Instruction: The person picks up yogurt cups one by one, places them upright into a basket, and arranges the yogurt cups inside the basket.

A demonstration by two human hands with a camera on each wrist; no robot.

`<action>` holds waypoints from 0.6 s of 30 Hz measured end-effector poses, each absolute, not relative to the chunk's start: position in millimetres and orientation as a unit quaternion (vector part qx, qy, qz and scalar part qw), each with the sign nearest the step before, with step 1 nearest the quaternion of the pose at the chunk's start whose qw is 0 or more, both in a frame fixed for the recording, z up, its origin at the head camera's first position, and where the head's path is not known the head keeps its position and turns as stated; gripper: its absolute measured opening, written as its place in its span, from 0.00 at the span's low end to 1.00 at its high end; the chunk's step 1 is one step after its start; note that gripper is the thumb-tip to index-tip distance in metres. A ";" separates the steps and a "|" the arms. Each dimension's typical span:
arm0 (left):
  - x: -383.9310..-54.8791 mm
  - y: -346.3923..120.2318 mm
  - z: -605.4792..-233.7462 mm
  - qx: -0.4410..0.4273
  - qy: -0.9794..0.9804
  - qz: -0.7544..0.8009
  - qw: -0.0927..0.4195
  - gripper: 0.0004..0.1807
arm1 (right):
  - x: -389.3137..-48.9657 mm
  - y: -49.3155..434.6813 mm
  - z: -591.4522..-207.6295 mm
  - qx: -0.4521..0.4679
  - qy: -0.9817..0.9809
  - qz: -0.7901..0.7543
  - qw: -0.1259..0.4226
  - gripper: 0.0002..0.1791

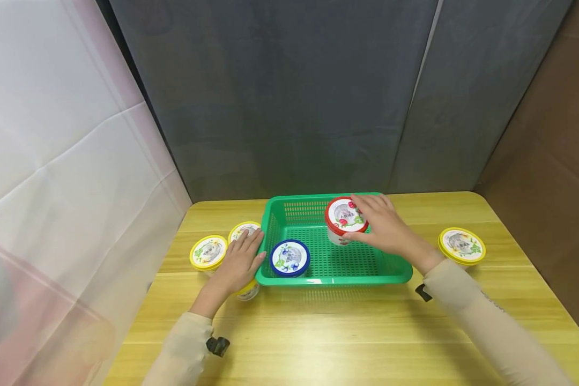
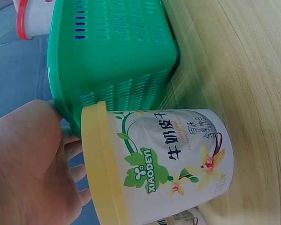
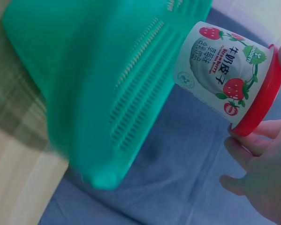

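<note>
My right hand (image 1: 383,224) grips a red-lidded strawberry milk tub (image 1: 346,215) by its lid, over the right half of a green plastic basket (image 1: 333,280). In the right wrist view the strawberry tub (image 3: 227,77) is tilted, fingers and thumb around its red rim. My left hand (image 1: 237,262) lies with its fingers extended at the basket's left edge, above yellow-lidded tubs. In the left wrist view a yellow-lidded tub (image 2: 163,164) stands in front of that hand (image 2: 32,164), beside the basket wall. Inside the basket, at the front left, sits a blue-lidded tub (image 1: 290,258).
Two yellow-lidded tubs, one at the far left (image 1: 208,252) and one partly under the left fingers (image 1: 243,228), stand left of the basket. Another yellow-lidded tub (image 1: 461,245) stands at the right, near my right forearm. Grey cloth (image 1: 289,107) hangs behind the wooden table (image 1: 328,338).
</note>
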State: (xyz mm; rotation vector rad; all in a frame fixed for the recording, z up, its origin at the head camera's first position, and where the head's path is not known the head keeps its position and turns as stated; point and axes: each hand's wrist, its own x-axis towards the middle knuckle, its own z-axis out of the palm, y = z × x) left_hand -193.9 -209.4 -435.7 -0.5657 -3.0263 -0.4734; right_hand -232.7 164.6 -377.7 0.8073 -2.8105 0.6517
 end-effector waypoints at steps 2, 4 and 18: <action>-194.1 -209.5 -436.0 -0.182 -0.972 -0.152 0.013 0.32 | -231.0 158.6 -383.1 0.275 -0.936 0.212 0.063 0.55; -194.4 -209.7 -436.3 -0.182 -0.972 -0.151 0.012 0.32 | -229.4 153.3 -388.5 0.281 -0.935 0.209 0.052 0.56; -193.7 -210.1 -436.7 -0.183 -0.971 -0.152 0.010 0.32 | -227.6 136.3 -424.1 0.300 -0.928 0.221 0.018 0.56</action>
